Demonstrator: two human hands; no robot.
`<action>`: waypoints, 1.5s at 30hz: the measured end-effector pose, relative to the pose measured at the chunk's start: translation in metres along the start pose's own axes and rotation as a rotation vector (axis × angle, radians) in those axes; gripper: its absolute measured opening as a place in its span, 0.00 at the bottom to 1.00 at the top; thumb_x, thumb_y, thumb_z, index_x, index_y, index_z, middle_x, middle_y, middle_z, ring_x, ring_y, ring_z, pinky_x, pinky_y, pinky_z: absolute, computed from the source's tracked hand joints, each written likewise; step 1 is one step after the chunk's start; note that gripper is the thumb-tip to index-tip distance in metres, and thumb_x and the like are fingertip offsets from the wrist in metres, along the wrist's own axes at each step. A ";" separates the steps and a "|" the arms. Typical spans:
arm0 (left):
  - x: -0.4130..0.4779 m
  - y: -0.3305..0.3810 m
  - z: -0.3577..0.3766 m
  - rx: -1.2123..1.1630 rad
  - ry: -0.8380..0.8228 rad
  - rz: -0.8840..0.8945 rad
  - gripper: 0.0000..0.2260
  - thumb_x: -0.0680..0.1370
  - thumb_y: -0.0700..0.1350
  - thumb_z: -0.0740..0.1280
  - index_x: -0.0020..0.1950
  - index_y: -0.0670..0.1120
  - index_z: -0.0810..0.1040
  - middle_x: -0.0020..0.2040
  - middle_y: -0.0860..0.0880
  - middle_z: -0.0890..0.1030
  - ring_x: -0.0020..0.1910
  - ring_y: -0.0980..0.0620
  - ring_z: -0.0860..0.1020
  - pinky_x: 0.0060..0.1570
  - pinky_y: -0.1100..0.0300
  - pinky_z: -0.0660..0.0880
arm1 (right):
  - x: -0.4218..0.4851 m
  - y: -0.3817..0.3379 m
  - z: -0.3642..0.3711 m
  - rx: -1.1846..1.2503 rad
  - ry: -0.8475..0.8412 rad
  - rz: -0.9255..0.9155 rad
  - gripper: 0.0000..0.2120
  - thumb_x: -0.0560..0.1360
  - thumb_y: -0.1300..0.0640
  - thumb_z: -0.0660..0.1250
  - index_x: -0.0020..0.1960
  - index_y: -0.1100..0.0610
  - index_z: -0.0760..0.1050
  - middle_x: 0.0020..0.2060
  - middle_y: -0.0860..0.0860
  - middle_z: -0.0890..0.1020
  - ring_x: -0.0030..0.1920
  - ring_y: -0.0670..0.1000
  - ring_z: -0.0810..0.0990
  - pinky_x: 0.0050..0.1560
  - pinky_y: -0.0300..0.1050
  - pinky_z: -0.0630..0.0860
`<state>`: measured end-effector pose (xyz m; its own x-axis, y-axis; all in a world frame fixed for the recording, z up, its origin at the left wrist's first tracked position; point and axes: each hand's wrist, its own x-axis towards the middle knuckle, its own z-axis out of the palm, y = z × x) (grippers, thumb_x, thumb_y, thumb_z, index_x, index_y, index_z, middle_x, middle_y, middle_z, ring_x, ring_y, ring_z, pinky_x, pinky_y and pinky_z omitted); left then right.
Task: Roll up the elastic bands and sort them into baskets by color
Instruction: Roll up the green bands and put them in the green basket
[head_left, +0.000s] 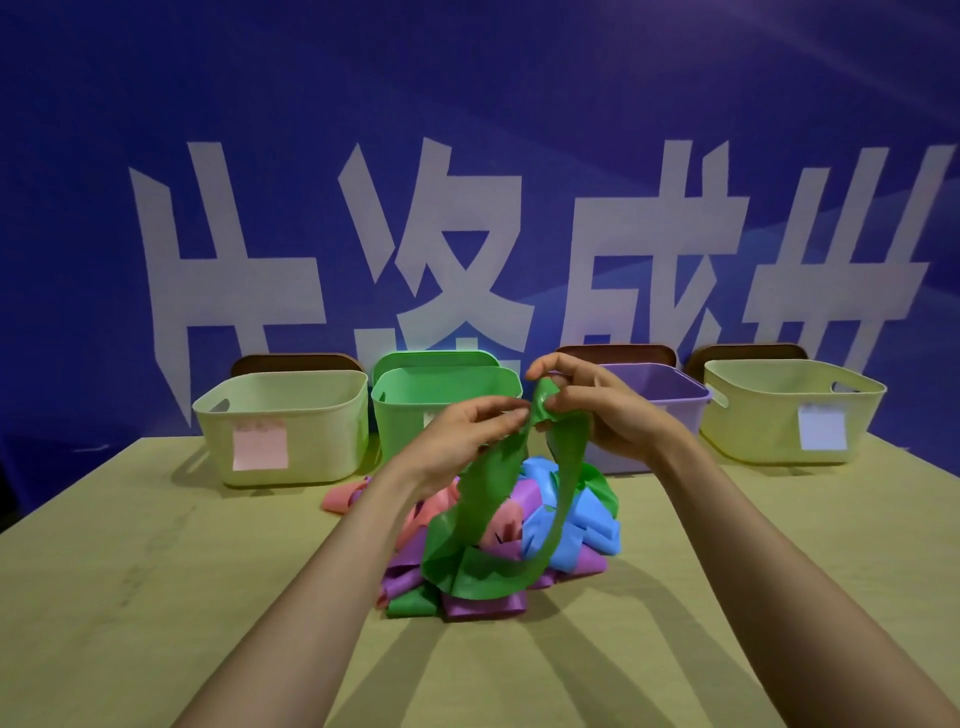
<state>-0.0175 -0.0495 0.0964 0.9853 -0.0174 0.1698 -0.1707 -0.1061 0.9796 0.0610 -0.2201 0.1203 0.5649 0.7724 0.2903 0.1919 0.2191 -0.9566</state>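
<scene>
A long green elastic band (485, 512) hangs in a loop from both my hands above a pile of bands (561, 525) in pink, purple, blue and green on the table. My left hand (462, 436) pinches one end of the green band. My right hand (597, 405) pinches the crumpled top of it beside the left fingers. Behind the pile stands a row of baskets: a pale yellow one with a pink note (283, 431), a green one (415, 405), a purple one (670, 410) and a pale yellow one with a pale blue note (789, 410).
The wooden table (156, 597) runs to the front and to both sides. Dark brown chair backs (296, 362) show behind the baskets. A blue wall banner (467, 130) with large white characters closes the back.
</scene>
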 end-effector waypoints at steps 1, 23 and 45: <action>0.000 0.000 -0.001 0.000 0.001 -0.006 0.05 0.77 0.41 0.67 0.51 0.47 0.79 0.38 0.56 0.79 0.35 0.61 0.72 0.40 0.68 0.69 | 0.000 0.001 -0.001 -0.017 0.000 -0.004 0.14 0.69 0.68 0.64 0.53 0.58 0.73 0.38 0.58 0.66 0.36 0.51 0.72 0.38 0.40 0.78; -0.012 0.029 0.008 -0.241 0.342 0.185 0.04 0.78 0.37 0.65 0.44 0.44 0.76 0.43 0.45 0.77 0.39 0.51 0.75 0.42 0.58 0.75 | -0.012 -0.008 0.029 -0.567 0.404 -0.112 0.11 0.73 0.57 0.71 0.50 0.57 0.71 0.42 0.52 0.76 0.36 0.46 0.76 0.33 0.38 0.77; -0.061 0.046 0.014 0.032 0.085 0.266 0.08 0.74 0.37 0.70 0.51 0.43 0.76 0.42 0.48 0.80 0.38 0.53 0.78 0.44 0.58 0.76 | -0.038 -0.063 0.069 -0.625 0.520 -0.493 0.04 0.78 0.58 0.66 0.44 0.55 0.72 0.36 0.44 0.76 0.35 0.45 0.74 0.34 0.38 0.73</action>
<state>-0.0855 -0.0675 0.1294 0.9022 0.0340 0.4300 -0.4217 -0.1401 0.8958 -0.0277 -0.2221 0.1681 0.5633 0.2829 0.7763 0.8134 -0.0250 -0.5812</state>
